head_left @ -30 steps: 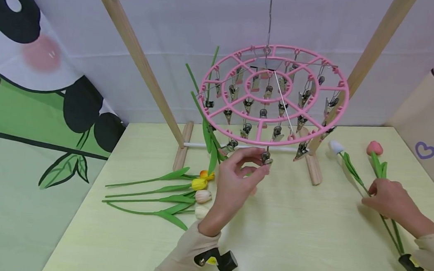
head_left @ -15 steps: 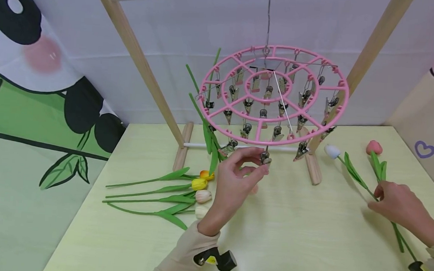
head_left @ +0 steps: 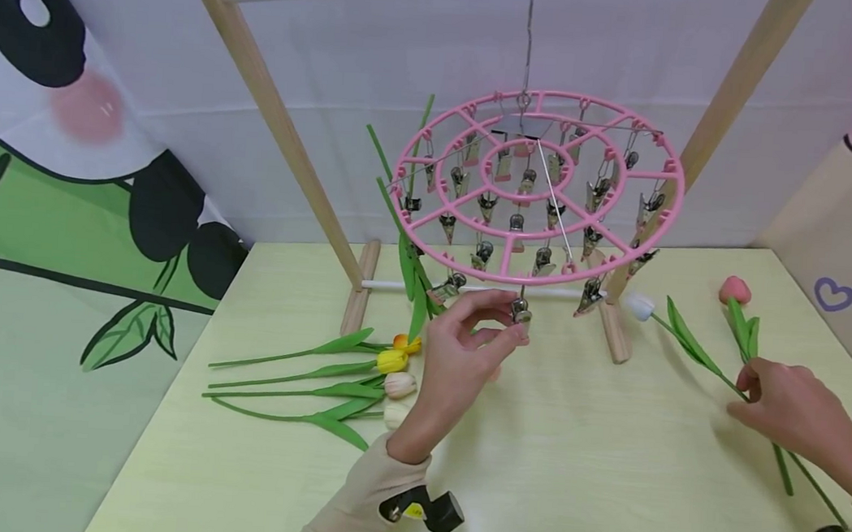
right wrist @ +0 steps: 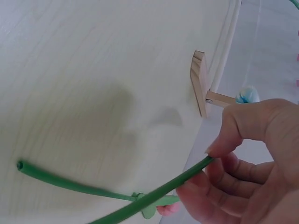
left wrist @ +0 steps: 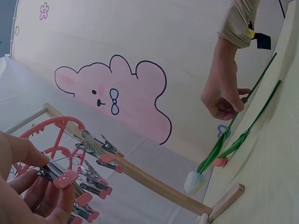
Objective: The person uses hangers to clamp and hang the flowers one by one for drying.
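My left hand [head_left: 464, 358] pinches a metal clip [head_left: 521, 311] that hangs from the near rim of a round pink hanger [head_left: 510, 259]; in the left wrist view the clip's pink tip [left wrist: 65, 179] shows between thumb and fingers. At the right, my right hand [head_left: 801, 407] pinches the green stem of a white-blue artificial tulip [head_left: 640, 307], raised off the table with its bloom pointing to the back left. A pink-red tulip [head_left: 735, 290] lies on the table beside that hand. In the right wrist view the held stem [right wrist: 159, 193] crosses above the lying one.
Several tulips, including a yellow one [head_left: 392, 361], lie at the left on the table [head_left: 566, 486]. Another green stem [head_left: 409, 273] hangs from the hanger's left side. A wooden rack [head_left: 280, 135] with white bars carries the hanger.
My right hand has lifted the white-blue tulip and shifted slightly right, while its bloom has swung left toward the rack foot. My left hand stays at the clip.
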Demonstrator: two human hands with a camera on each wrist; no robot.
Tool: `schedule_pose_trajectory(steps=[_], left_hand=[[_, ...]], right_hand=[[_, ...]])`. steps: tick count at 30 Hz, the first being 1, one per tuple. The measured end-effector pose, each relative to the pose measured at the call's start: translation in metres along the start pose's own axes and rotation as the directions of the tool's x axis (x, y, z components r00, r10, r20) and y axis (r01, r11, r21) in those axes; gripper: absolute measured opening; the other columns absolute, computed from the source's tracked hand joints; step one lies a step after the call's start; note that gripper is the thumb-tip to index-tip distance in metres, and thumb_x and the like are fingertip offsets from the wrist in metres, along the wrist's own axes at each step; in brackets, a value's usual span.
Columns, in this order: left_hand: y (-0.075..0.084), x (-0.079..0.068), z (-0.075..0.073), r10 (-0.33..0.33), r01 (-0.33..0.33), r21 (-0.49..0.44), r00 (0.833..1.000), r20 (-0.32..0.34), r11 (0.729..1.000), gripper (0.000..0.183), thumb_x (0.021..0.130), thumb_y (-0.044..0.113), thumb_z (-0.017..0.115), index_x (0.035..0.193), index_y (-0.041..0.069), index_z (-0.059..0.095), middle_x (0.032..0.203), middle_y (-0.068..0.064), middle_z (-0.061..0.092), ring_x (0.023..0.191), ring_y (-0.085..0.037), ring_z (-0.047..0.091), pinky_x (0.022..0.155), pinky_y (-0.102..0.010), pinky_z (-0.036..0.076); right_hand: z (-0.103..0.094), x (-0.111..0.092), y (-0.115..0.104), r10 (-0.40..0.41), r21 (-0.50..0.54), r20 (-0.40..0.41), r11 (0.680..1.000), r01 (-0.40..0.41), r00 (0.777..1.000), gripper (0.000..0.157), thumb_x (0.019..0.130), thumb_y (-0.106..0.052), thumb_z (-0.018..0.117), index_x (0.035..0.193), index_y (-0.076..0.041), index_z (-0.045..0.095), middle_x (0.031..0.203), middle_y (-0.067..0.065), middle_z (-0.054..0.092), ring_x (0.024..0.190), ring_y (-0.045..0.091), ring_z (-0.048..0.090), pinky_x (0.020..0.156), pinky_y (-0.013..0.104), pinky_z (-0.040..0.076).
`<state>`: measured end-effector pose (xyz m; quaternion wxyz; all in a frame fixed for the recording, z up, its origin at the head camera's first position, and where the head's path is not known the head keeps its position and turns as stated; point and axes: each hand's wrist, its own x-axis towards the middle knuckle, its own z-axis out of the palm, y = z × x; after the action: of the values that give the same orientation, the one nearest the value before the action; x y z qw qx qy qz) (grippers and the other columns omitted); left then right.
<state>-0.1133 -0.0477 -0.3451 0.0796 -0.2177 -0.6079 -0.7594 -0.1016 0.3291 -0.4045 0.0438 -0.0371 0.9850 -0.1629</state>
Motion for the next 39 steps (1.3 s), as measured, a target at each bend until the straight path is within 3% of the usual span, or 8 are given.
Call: schedule_pose_trajectory(steps=[17, 26, 39], left_hand=[[0.001, -0.002, -0.002, -0.012, 0.012, -0.023, 1.000, 0.000, 1.000, 0.031, 0.083, -0.003, 0.066, 0.114, -0.004, 0.061, 0.100, -0.015, 0.060, 0.088, -0.026, 0.061, 0.079, -0.039, 0.057], [0.000, -0.004, -0.004, -0.029, 0.029, -0.034, 1.000, -0.004, 0.999, 0.031, 0.083, -0.003, 0.066, 0.114, -0.002, 0.061, 0.100, -0.015, 0.060, 0.088, -0.027, 0.060, 0.078, -0.041, 0.057], [0.002, -0.004, -0.004, -0.033, 0.033, -0.034, 0.999, -0.011, 0.999, 0.031, 0.083, -0.002, 0.067, 0.114, -0.001, 0.061, 0.100, -0.014, 0.060, 0.087, -0.027, 0.061, 0.079, -0.039, 0.057]], right_hand=[[-0.012, -0.014, -0.026, -0.060, -0.080, -0.072, 0.995, 0.054, 0.996, 0.018, 0.068, -0.011, 0.069, 0.079, -0.003, 0.057, 0.066, -0.002, 0.046, 0.057, 0.015, 0.041, 0.045, 0.028, 0.030], [-0.012, -0.022, -0.040, -0.131, -0.132, -0.153, 0.985, 0.111, 0.979, 0.016, 0.065, -0.008, 0.067, 0.077, -0.008, 0.057, 0.066, -0.005, 0.048, 0.055, 0.011, 0.039, 0.041, 0.027, 0.029], [-0.020, -0.026, -0.056, -0.186, -0.174, -0.190, 0.973, 0.153, 0.964, 0.016, 0.063, -0.006, 0.067, 0.077, -0.009, 0.059, 0.066, -0.007, 0.053, 0.054, 0.010, 0.040, 0.040, 0.027, 0.030]])
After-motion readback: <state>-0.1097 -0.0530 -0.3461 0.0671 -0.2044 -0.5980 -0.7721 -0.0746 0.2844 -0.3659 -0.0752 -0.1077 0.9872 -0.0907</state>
